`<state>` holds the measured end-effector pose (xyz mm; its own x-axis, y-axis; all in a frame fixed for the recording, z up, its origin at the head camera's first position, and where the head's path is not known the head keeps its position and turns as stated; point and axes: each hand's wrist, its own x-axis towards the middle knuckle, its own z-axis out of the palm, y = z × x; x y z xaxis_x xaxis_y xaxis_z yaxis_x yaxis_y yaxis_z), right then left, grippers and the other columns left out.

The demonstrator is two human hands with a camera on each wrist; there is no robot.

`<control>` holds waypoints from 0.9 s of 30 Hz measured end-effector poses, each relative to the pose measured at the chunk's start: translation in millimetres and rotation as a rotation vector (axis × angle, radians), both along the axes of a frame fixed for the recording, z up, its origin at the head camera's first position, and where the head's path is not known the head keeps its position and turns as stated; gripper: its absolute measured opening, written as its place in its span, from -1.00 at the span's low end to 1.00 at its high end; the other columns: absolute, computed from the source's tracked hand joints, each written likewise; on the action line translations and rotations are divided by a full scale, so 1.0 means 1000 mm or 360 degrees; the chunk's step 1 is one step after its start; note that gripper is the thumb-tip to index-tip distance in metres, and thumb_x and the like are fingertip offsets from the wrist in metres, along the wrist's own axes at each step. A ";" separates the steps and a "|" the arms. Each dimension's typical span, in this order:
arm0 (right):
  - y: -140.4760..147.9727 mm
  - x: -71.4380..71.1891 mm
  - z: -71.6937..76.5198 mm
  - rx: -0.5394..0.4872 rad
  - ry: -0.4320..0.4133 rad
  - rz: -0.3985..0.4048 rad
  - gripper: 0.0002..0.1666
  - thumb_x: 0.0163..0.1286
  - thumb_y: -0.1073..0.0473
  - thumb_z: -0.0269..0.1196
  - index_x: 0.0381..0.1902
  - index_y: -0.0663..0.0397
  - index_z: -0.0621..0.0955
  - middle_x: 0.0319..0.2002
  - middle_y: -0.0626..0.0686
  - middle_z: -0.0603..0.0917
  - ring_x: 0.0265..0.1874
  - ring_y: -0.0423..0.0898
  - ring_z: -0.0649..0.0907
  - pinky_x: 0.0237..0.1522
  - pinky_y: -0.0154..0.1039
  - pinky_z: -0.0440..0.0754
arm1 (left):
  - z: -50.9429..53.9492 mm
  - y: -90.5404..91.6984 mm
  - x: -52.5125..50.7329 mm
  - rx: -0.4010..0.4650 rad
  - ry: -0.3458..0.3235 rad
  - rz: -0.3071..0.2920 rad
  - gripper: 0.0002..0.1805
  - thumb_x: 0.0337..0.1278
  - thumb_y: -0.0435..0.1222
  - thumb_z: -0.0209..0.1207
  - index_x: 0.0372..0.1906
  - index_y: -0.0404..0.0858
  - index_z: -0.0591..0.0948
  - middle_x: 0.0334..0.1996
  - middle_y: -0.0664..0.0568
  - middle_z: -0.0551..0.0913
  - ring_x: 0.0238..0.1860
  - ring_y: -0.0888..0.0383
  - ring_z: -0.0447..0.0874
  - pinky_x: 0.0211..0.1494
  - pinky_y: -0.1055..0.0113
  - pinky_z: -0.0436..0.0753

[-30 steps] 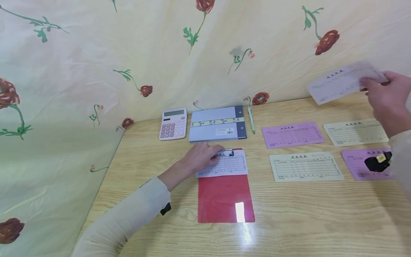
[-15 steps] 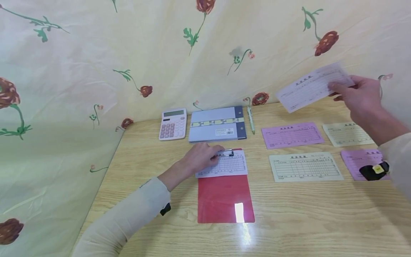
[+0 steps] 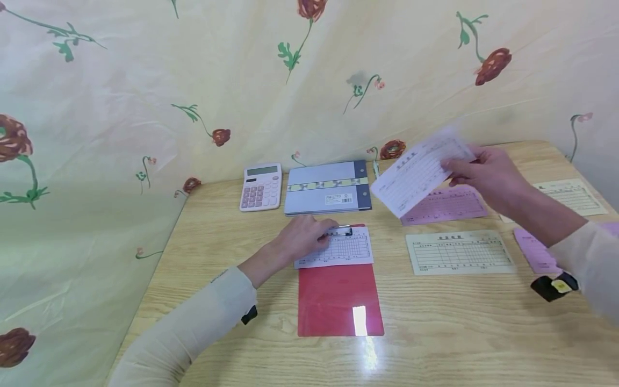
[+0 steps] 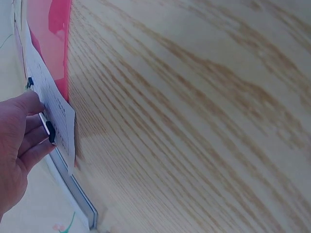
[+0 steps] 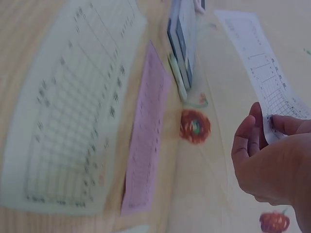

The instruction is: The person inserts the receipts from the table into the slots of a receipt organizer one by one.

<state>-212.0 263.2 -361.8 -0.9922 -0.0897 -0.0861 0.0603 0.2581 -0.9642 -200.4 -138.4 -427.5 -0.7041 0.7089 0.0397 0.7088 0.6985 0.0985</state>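
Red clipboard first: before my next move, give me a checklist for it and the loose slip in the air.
1. Red clipboard flat on the table: ok.
2. Left hand on the clip: ok, thumb and fingers grip it.
3. Clip open wide enough: cannot tell, fingers hide part of it.
4. Loose white slip secure: ok, the right hand pinches one end.
5. Loose slip lined up over the board: not ok, it is tilted, off to the right in the head view.
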 end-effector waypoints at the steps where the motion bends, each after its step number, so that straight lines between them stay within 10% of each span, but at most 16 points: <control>1: -0.005 0.003 -0.001 0.0028 -0.0021 0.0039 -0.42 0.58 -0.11 0.27 0.37 0.10 0.57 -0.14 -0.34 0.78 -0.17 -0.27 0.73 -0.14 -0.39 0.72 | 0.000 0.000 0.000 0.0002 0.0001 -0.0001 -0.62 0.44 -0.30 0.28 0.29 -0.14 0.71 -0.69 0.20 0.47 -0.80 0.33 0.22 -0.63 0.52 0.15; 7: -0.036 0.019 -0.015 -0.0108 -0.0183 0.0234 -0.32 0.64 0.07 0.25 0.45 0.48 0.40 -0.12 -0.15 0.82 -0.15 -0.20 0.77 -0.06 -0.28 0.75 | 0.000 0.000 -0.001 0.0006 0.0006 -0.0006 -0.62 0.43 -0.31 0.28 0.28 -0.15 0.71 -0.70 0.19 0.47 -0.80 0.31 0.23 -0.62 0.51 0.15; 27: -0.094 0.057 -0.055 0.0034 -0.0446 0.0452 -0.44 0.60 0.22 0.24 0.40 0.49 0.48 0.00 0.23 0.81 -0.29 0.01 0.78 -0.20 -0.26 0.71 | -0.001 0.000 -0.002 0.0006 0.0011 -0.0020 -0.61 0.39 -0.34 0.30 0.27 -0.17 0.72 -0.64 0.17 0.55 -0.78 0.35 0.21 -0.62 0.51 0.15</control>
